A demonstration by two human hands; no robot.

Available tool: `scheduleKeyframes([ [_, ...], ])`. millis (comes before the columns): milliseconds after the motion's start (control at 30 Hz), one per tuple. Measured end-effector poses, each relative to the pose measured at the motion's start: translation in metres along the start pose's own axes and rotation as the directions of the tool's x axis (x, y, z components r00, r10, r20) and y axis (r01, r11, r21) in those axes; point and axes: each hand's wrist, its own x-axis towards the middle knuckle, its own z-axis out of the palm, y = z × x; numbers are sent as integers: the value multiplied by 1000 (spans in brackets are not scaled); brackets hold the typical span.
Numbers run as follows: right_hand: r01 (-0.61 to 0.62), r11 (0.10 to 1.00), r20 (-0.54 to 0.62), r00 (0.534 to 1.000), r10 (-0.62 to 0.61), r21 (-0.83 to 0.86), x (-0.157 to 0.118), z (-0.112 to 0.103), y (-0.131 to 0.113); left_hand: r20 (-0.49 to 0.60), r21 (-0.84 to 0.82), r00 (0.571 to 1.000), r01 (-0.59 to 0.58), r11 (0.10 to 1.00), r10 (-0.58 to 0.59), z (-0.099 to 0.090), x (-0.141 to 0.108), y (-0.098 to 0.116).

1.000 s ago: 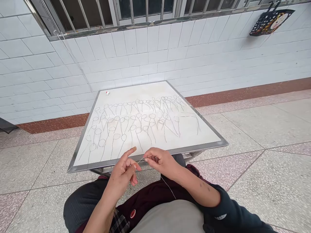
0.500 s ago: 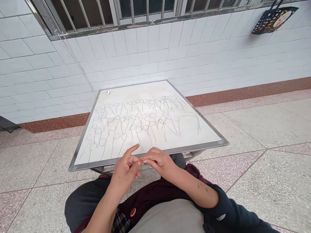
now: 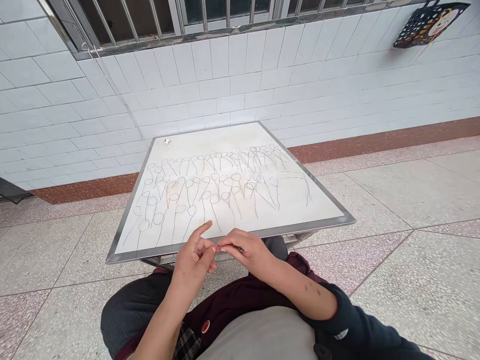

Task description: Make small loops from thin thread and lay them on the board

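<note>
My left hand [image 3: 197,255] and my right hand [image 3: 245,250] meet fingertip to fingertip just off the near edge of the table. Thumb and index are pinched together on each hand, while another left finger points out over the edge. Whatever sits between the fingertips is too small and hidden to name; a dark speck shows by the right thumb. Beyond them, on the white tabletop [image 3: 225,137], lie many thin dark wires, each with a round loop at one end and a long tail, such as this looped wire [image 3: 181,209]. They spread in uneven rows.
A grey metal rim [image 3: 326,223] borders the table. A small white and red object [image 3: 167,142] stands at its far left corner. Behind is a white tiled wall [image 3: 210,95] with a barred window, and a dark patterned bag [image 3: 427,25] hangs at the upper right.
The view has shifted very slightly. Both hands stay in nearly the same place, with their fingertips still together and only small finger movements. The loops on the table lie as before.
</note>
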Motion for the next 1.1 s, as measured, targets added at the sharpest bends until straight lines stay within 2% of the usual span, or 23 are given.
scheduleKeyframes([
  [167,18,1000,35,999,-18,12,0,3,1,-41,-9,999,4,1000,-5,0,1,-2],
  [333,-120,985,-26,992,124,122,-4,13,2,-62,-14,998,-3,1000,2,-2,1,-3],
  [433,-161,978,-63,983,170,136,-4,16,2,-80,-12,997,-10,1000,9,-1,2,-5],
  [633,-78,996,-52,995,80,52,-6,16,1,-153,-28,988,-25,999,20,2,3,-5],
  [733,13,1000,-26,1000,-13,-1,-8,16,1,-174,-48,985,-10,999,1,1,3,-5],
  [833,137,982,-35,989,-142,-130,-9,17,2,-173,-52,985,2,999,-11,-2,3,-6],
  [900,176,967,-32,982,-185,-182,-8,18,2,-171,-53,985,6,999,-15,-4,3,-7],
  [967,156,977,-38,986,-163,-145,-8,18,3,-170,-54,985,7,999,-16,-5,3,-7],
  [1100,25,999,-92,995,-27,-27,-7,17,3,-177,-37,984,-23,999,16,-4,2,-7],
])
